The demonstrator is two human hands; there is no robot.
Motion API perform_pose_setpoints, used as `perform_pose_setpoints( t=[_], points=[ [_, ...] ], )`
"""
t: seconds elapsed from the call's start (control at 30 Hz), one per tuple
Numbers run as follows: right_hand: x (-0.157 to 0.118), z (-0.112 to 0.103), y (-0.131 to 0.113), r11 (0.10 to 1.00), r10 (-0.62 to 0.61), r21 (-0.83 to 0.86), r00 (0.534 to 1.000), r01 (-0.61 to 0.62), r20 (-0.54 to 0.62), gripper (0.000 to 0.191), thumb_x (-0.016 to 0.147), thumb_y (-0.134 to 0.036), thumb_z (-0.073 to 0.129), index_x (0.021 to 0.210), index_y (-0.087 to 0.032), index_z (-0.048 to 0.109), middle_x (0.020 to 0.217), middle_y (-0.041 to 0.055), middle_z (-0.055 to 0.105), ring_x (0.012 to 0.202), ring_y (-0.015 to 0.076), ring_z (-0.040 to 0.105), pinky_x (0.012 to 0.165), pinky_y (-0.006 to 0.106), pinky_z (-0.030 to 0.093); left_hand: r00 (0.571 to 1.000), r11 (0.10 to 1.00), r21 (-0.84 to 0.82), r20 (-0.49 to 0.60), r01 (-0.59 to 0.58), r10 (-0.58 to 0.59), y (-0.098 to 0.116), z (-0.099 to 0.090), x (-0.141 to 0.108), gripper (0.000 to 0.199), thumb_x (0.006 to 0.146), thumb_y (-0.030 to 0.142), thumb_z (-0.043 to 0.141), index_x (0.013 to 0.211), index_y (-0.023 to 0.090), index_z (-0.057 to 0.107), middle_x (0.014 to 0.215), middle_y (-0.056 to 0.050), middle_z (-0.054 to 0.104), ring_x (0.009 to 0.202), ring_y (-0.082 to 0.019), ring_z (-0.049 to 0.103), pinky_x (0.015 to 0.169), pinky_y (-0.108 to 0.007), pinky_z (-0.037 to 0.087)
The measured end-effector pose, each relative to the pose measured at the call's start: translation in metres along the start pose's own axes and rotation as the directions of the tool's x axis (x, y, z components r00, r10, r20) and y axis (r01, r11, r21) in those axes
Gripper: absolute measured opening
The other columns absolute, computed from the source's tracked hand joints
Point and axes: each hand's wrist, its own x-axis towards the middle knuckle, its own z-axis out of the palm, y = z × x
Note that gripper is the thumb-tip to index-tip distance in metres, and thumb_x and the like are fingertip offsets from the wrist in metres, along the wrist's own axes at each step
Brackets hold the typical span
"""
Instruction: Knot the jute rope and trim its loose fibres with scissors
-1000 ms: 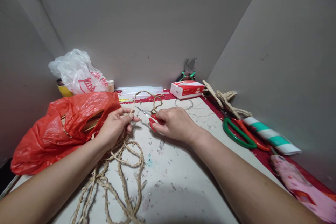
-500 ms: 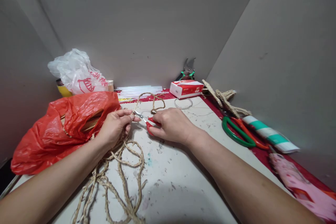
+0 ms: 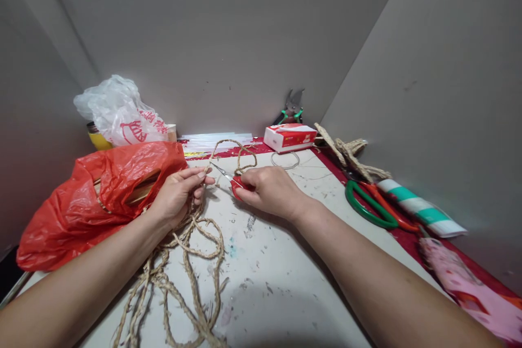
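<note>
Between the thumb and fingers of my left hand (image 3: 178, 193) is a length of twisted straw rope (image 3: 221, 247). From there the rope arches up and over toward my right hand, and its long loops trail down the table to the near edge. My right hand (image 3: 272, 189) is closed around the red handles of small scissors (image 3: 236, 184). Their blades look nearly closed, with the tip at the rope just above my left fingertips. Whether the blades touch the rope, I cannot tell.
A red plastic bag (image 3: 118, 174) with wooden strips stands left, a white bag (image 3: 122, 114) behind it. At the back are clear sticks (image 3: 216, 140), a tissue box (image 3: 290, 137) and pruning shears (image 3: 293, 106). Green-handled scissors (image 3: 369, 204) and a striped roll (image 3: 422, 208) lie right.
The scissors' blades have closed and their tip has moved slightly up, away from my left fingers. My right hand has squeezed the handles together. The rope arch has risen a little.
</note>
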Motion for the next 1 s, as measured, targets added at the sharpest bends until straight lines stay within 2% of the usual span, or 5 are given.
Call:
perform_pose_setpoints(
  t=[0.23,0.43,0.63,1.0],
  points=[
    [-0.0010,-0.0026,-0.0046,1.000,-0.002,0.003,1.000,0.002,0.012,0.026,0.076,-0.037,0.053,0.061,-0.018,0.060,0.061,0.0011,0.060,0.054,0.0112,0.042,0.053,0.026,0.020,1.000,1.000,-0.017,0.020,0.008,-0.008,0.0001,0.0015,-0.0009,0.019,0.070,0.015,0.070,0.087,0.011,0.062,0.074,-0.005,0.066,0.044,-0.004,0.042,0.039,-0.016,0.032],
    [-0.0003,-0.0023,-0.0067,0.997,-0.027,-0.072,0.999,0.030,0.040,0.028,0.078,-0.039,0.052,0.064,-0.018,0.064,0.062,0.0028,0.063,0.053,0.0117,0.044,0.054,0.027,0.020,0.997,0.999,-0.041,0.074,0.018,-0.015,0.0006,0.0011,-0.0016,0.015,0.071,0.012,0.068,0.083,0.010,0.060,0.071,-0.003,0.063,0.044,-0.003,0.038,0.039,-0.016,0.031],
    [0.0011,-0.0021,-0.0051,0.998,-0.034,-0.052,0.995,0.039,0.094,0.028,0.083,-0.035,0.050,0.066,-0.018,0.066,0.063,0.0023,0.064,0.053,0.0112,0.046,0.054,0.027,0.020,0.996,0.999,-0.051,0.089,0.005,-0.001,-0.0021,-0.0034,0.0016,0.013,0.072,0.011,0.067,0.082,0.010,0.060,0.070,-0.003,0.059,0.044,-0.003,0.037,0.039,-0.015,0.029],
    [-0.0004,0.0006,-0.0015,1.000,0.016,0.004,1.000,-0.016,-0.009,0.029,0.081,-0.037,0.051,0.061,-0.018,0.061,0.061,0.0008,0.061,0.053,0.0102,0.042,0.054,0.026,0.019,0.998,0.996,-0.084,0.055,0.020,-0.015,0.0009,-0.0028,0.0034,0.018,0.073,0.007,0.062,0.091,0.009,0.063,0.073,-0.005,0.062,0.050,-0.006,0.048,0.044,-0.017,0.042]
  ],
)
